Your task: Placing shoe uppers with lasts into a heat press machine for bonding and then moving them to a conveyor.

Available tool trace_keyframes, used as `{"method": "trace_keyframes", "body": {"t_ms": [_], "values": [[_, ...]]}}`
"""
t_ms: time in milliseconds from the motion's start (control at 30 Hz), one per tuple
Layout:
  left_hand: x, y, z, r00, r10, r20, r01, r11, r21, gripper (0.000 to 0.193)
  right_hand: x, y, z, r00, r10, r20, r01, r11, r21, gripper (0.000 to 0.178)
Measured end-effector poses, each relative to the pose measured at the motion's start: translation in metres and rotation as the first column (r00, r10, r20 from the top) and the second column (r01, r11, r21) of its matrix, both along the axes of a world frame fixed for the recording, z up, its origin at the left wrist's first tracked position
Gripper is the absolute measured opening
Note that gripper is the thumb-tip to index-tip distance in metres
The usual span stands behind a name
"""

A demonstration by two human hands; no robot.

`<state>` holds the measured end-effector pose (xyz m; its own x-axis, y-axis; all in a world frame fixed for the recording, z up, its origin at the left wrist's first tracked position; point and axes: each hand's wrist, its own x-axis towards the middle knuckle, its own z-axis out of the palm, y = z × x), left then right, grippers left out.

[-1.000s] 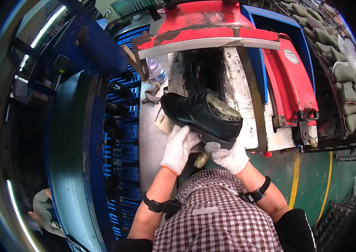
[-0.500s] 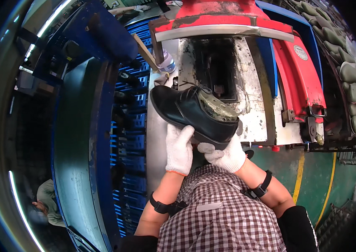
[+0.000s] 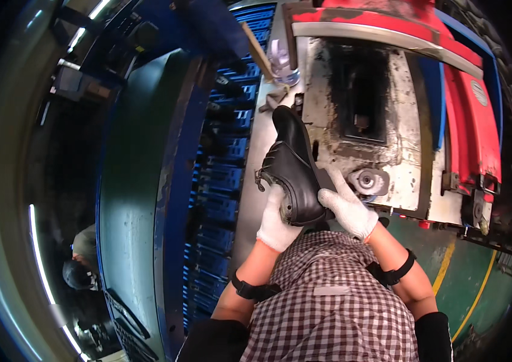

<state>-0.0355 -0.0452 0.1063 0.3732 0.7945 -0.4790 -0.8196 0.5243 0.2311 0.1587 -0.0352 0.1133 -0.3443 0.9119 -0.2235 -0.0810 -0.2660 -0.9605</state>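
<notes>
In front of my body I hold a black lace-up shoe (image 3: 301, 175), tilted on its side with the toe pointing away and the laces facing left. My left hand (image 3: 277, 220), in a white knit glove, grips it near the opening at the heel end. White-gloved too, my right hand (image 3: 347, 208) closes on the sole side by the heel. A strip of the worn shoe last (image 3: 286, 208) shows in the opening; my left hand hides part of it.
Ahead to the right stands a red machine (image 3: 388, 30) over a stained metal plate (image 3: 410, 120) with a dark recess. A round metal part (image 3: 369, 180) lies at its near edge. A clear plastic bottle (image 3: 284, 63) stands beyond the shoe. Left are blue racks (image 3: 222, 199) and a conveyor (image 3: 129, 181); a person (image 3: 84, 259) is beyond.
The shoe has turned from lying crosswise, toe left, to pointing away, with its sole now to the right. My hands shifted their grip with it. The view has swung left.
</notes>
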Motion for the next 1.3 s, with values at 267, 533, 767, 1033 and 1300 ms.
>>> {"method": "trace_keyframes", "body": {"t_ms": [267,533,767,1033,1300], "values": [[-0.061,0.027,-0.049,0.909,0.117,-0.399,-0.24,0.932,-0.272,0.062,0.056,0.023,-0.043,0.429,-0.517,0.74,-0.134,0.774,0.619,0.046],[-0.223,0.109,-0.216,0.64,-0.004,-0.768,-0.324,0.906,-0.274,0.021,0.059,0.024,-0.062,0.293,-0.581,0.759,-0.082,0.776,0.625,0.026],[-0.335,0.151,-0.266,-0.153,0.098,-0.983,-0.402,0.903,0.153,0.079,0.057,0.028,-0.063,0.318,-0.572,0.757,-0.107,0.771,0.627,0.026],[-0.308,0.091,-0.255,-0.261,-0.021,-0.965,-0.558,0.819,0.134,0.078,0.055,0.03,-0.063,0.282,-0.543,0.791,-0.155,0.788,0.597,0.027],[-0.355,0.007,-0.237,0.355,0.436,-0.827,-0.907,0.375,-0.192,0.079,0.059,0.029,-0.067,0.283,-0.518,0.807,-0.168,0.802,0.573,0.027]]}}
